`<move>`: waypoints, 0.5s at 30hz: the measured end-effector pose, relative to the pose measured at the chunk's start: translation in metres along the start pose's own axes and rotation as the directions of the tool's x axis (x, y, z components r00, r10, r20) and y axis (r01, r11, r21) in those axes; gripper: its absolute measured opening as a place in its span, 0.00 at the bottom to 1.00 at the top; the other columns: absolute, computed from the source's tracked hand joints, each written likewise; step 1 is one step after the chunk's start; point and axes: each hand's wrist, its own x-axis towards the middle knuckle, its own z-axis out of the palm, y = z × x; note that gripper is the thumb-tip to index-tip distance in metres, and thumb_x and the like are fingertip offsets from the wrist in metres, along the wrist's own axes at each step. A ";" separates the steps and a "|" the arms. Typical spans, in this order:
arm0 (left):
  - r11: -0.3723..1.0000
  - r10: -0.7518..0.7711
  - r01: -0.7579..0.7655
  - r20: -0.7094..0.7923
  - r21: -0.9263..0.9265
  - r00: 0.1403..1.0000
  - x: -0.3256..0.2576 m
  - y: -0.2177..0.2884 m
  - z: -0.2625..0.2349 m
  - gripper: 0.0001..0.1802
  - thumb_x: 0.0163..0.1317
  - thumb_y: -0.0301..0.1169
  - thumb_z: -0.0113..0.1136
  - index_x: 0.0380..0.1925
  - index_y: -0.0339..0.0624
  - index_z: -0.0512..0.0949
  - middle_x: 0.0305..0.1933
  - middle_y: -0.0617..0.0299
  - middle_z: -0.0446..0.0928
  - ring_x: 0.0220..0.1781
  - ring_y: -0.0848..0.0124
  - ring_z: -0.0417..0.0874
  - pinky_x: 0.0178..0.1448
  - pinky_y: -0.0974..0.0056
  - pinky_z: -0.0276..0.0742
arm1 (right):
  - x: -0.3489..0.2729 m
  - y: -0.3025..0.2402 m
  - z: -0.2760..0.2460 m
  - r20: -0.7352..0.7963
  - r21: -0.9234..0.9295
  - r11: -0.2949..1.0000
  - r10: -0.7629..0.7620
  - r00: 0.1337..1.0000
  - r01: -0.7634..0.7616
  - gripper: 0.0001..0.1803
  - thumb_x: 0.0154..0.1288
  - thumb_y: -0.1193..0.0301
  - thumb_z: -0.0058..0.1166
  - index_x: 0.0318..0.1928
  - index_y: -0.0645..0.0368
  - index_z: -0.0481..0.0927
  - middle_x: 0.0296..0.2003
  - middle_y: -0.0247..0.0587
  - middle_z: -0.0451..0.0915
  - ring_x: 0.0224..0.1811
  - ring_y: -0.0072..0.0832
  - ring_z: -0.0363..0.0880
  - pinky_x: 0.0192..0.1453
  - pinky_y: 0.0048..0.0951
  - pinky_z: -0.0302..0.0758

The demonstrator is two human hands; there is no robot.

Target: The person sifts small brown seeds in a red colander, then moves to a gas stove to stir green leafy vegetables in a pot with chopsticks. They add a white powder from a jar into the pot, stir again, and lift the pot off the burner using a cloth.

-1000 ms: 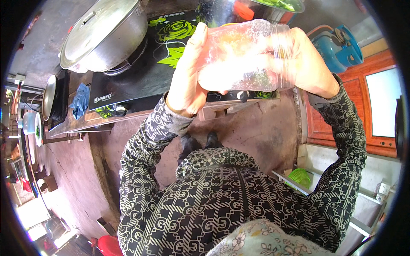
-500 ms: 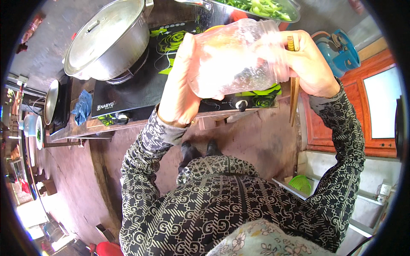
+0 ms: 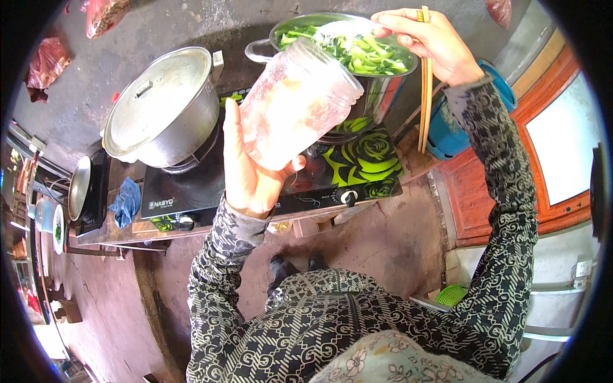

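My left hand [image 3: 249, 182] holds a clear plastic jar [image 3: 300, 105] from below, tilted with its open mouth toward the upper right. Glare hides much of what is inside. Above the far right of the stove, my right hand [image 3: 444, 48] is at the right rim of a metal pan [image 3: 412, 69]. It grips a pair of wooden chopsticks [image 3: 426, 105], which hang downward, and its fingertips reach over the rim. Chopped leafy greens [image 3: 380, 59] fill the pan. A white patch [image 3: 348, 29], perhaps grains, shows over the greens at the far side.
A large lidded pot [image 3: 163, 108] sits on the left of the black glass stove [image 3: 182, 195]. Farther left are a crumpled blue plastic bag [image 3: 126, 203] and a frying pan [image 3: 79, 188]. A blue gas cylinder [image 3: 447, 131] stands at right by a wooden door [image 3: 485, 210].
My right hand has come out of the jar's mouth and moved up and away to the pan, still with the chopsticks. The jar has moved lower left and tilted, and more of the pan shows.
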 end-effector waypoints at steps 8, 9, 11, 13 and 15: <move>0.999 0.029 -0.026 -0.129 0.030 0.991 0.004 0.002 -0.001 0.34 0.62 0.63 0.49 0.54 0.48 0.72 0.50 0.61 0.79 0.44 0.63 0.83 0.31 0.58 0.80 | 0.037 0.028 -0.020 -0.218 -0.439 0.895 -0.024 0.976 -0.076 0.07 0.56 0.74 0.56 0.27 0.62 0.86 0.19 0.38 0.81 0.18 0.19 0.77 0.22 0.21 0.71; 0.999 0.038 -0.034 -0.139 0.033 0.990 0.003 0.005 -0.004 0.34 0.63 0.63 0.49 0.54 0.47 0.72 0.50 0.60 0.79 0.44 0.63 0.83 0.31 0.58 0.80 | 0.039 0.024 -0.020 -0.251 -0.502 0.862 -0.063 0.966 -0.074 0.07 0.55 0.74 0.56 0.26 0.61 0.86 0.18 0.38 0.81 0.17 0.19 0.77 0.22 0.22 0.71; 0.998 0.058 -0.055 -0.173 0.024 0.983 0.002 0.007 -0.002 0.34 0.63 0.62 0.49 0.55 0.47 0.72 0.50 0.60 0.80 0.43 0.62 0.84 0.31 0.58 0.80 | 0.039 0.017 -0.021 -0.292 -0.554 0.827 -0.081 0.953 -0.099 0.07 0.54 0.75 0.55 0.25 0.62 0.86 0.17 0.38 0.81 0.17 0.19 0.77 0.21 0.23 0.71; 0.995 0.083 -0.075 -0.140 0.062 0.987 0.001 0.013 -0.006 0.33 0.63 0.62 0.49 0.55 0.47 0.72 0.49 0.60 0.80 0.42 0.63 0.84 0.30 0.58 0.81 | 0.033 0.001 -0.023 -0.314 -0.541 0.829 -0.043 0.948 -0.141 0.07 0.54 0.76 0.54 0.26 0.62 0.86 0.18 0.39 0.81 0.18 0.19 0.78 0.21 0.23 0.72; 0.986 0.102 -0.084 -0.123 0.141 0.987 0.000 0.019 -0.012 0.33 0.63 0.61 0.50 0.54 0.46 0.72 0.48 0.60 0.80 0.42 0.64 0.84 0.29 0.59 0.81 | 0.028 0.016 -0.027 -0.325 -0.441 0.894 -0.074 0.943 -0.082 0.07 0.54 0.77 0.54 0.26 0.63 0.85 0.20 0.38 0.82 0.19 0.19 0.77 0.21 0.22 0.71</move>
